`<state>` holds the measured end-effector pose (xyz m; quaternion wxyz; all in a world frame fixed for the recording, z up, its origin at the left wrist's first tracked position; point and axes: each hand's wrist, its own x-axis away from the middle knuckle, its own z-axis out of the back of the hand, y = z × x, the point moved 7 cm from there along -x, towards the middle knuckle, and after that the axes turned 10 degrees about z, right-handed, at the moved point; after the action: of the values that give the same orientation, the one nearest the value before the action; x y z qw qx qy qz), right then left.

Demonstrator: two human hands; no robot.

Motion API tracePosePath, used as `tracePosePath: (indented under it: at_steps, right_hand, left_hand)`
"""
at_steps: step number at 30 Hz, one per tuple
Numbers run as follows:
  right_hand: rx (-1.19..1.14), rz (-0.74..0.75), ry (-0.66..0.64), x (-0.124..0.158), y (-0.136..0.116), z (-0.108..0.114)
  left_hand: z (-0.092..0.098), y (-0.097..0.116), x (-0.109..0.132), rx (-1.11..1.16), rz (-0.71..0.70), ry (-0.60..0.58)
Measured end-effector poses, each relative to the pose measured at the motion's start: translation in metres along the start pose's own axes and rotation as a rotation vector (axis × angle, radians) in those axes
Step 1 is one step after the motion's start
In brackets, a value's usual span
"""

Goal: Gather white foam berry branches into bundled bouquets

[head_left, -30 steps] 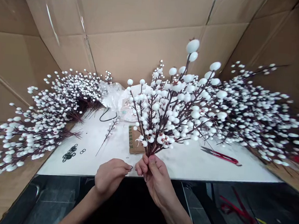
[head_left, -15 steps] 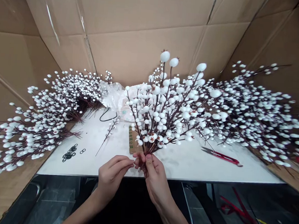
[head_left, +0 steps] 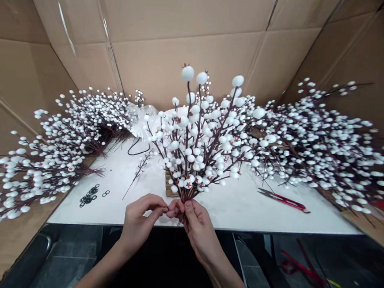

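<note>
My right hand (head_left: 197, 222) is closed around the lower stems of a bunch of artificial white berry branches (head_left: 198, 149), which stands upright and fans out above it. Just left of the stems, my left hand (head_left: 142, 218) pinches thumb and forefinger together, close to the right hand's fingertips. Whatever sits in that pinch is too small to make out; a dark speck shows there. Small black rings (head_left: 89, 196), like rubber bands, lie in a pile on the white table (head_left: 233, 211), left of my hands.
Red-handled thread snips (head_left: 283, 200) rest at the table's right. More berry branches are heaped at left (head_left: 51, 155) and right (head_left: 325, 145). One loose sprig (head_left: 137, 174), a black loop (head_left: 138, 147) and clear plastic wrapping (head_left: 139, 120) lie behind. Cardboard walls (head_left: 187, 37) enclose the table.
The tops of the berry bunch have swung left as the right hand tilts it. My left hand has shifted slightly, its pinch still near the right fingertips.
</note>
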<state>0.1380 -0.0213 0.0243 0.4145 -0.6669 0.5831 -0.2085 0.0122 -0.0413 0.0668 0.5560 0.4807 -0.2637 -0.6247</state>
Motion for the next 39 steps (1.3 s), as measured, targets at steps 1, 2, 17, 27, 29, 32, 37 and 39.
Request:
tracePosePath:
  at_steps: [1, 2, 17, 27, 29, 32, 37, 39]
  right_hand:
    - [-0.003, -0.002, -0.007, 0.0, 0.0, 0.0]
    - [-0.007, -0.005, -0.011, 0.0, 0.0, 0.0]
    - [0.035, -0.068, 0.045, 0.005, 0.001, 0.004]
    - [-0.153, -0.137, -0.037, 0.004, -0.01, 0.004]
    - [-0.176, -0.174, -0.065, 0.007, -0.012, 0.005]
    - [-0.187, -0.217, -0.112, 0.011, -0.02, 0.007]
    - [-0.141, -0.284, -0.199, 0.016, -0.037, 0.004]
    - [-0.105, -0.301, -0.237, 0.018, -0.039, 0.002]
  left_hand:
    - [0.001, -0.001, -0.001, -0.004, 0.0, 0.0]
    - [0.002, -0.002, -0.002, -0.008, 0.0, 0.001]
    - [0.004, -0.017, -0.001, 0.117, 0.168, 0.108]
    - [-0.017, -0.023, -0.01, 0.408, 0.32, -0.173]
    - [-0.025, -0.022, -0.008, 0.549, 0.396, -0.24]
    - [-0.038, -0.018, 0.001, 0.743, 0.54, -0.373]
    - [-0.044, -0.009, 0.011, 0.693, 0.586, -0.674]
    - [-0.037, -0.002, 0.006, 0.505, 0.466, -0.731]
